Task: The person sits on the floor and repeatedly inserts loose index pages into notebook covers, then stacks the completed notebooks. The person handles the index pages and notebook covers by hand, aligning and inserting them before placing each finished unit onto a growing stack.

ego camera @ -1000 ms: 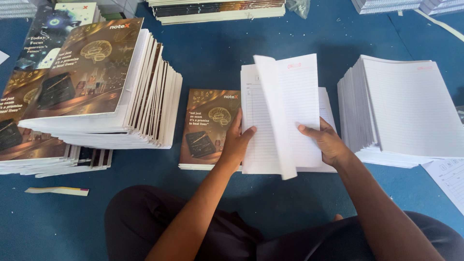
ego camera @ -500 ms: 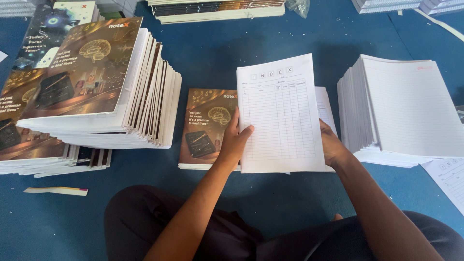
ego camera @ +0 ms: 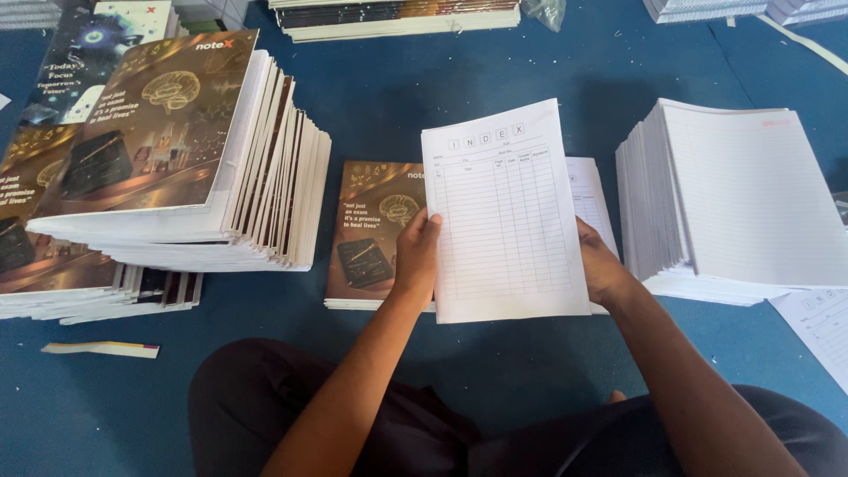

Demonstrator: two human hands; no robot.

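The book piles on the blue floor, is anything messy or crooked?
Yes. The tall stack of dark-covered books on the left leans, its layers fanned out sideways. A loose paper strip lies on the floor beside it. The white page stack sits fairly even.

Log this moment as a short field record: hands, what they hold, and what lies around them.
setting: blue floor, person seated, seen from above
left hand: grips the left edge of the page block
right hand: supports the right edge of the block from behind
held item: page block, white, ruled table page on top, held up over the open cover
open cover: dark printed, flat on the floor, left of the block
left side: leaning stack of finished notebooks
right side: stack of white page blocks
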